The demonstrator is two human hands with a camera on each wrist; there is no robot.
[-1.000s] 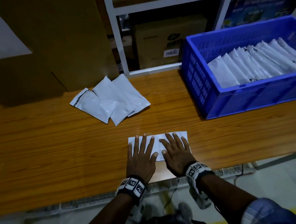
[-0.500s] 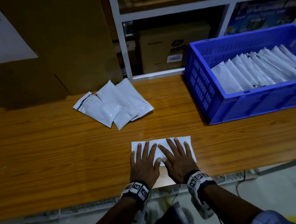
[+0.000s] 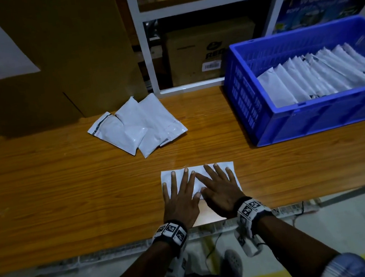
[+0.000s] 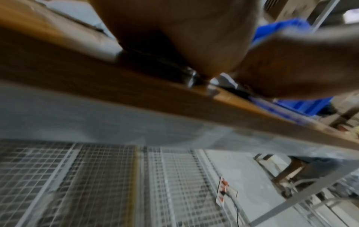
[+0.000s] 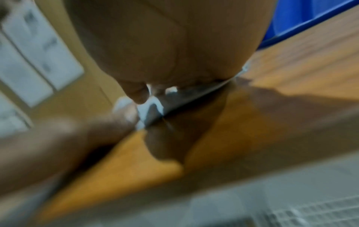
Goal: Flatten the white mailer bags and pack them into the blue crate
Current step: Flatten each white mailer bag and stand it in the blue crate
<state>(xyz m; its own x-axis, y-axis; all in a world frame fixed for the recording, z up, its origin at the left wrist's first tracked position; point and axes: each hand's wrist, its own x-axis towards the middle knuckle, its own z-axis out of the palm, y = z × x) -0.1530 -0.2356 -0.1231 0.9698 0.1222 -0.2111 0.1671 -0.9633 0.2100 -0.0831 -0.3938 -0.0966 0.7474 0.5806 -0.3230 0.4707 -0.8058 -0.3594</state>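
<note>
Both hands lie palm-down w/ fingers straight and spread on 1 flat white plastic mailer bag (image 3: 219, 168) at the near edge of the brown wood-grain table (image 3: 66, 191): left hand (image 3: 181, 198) covers the bag's left half, right hand (image 3: 220, 190) its right half, neither clenched nor grasping, just pressing flat. The 2 hands sit just beside each other, fingers nearly meeting over the bag's middle. Each wrist wears a white band w/ black square markers (image 3: 170, 230). Farther back on the table, left of centre, lies a loose pile of about 3 white puffy mailer bags (image 3: 137, 126), overlapping, well apart from the pressed bag. At the far right sits the blue slatted plastic crate (image 3: 250, 104), on the table, holding a row of white flat mailer bags (image 3: 314, 76) leaning on edge, overlapped. Behind it stands a white metal shelf frame (image 3: 148, 55) w/ a brown cardboard box (image 3: 187, 52) inside. Left wrist view is blurred: palm on the table edge, wire mesh below. Right wrist view, also blurred, shows the palm on white bag material (image 5: 153, 107).
</note>
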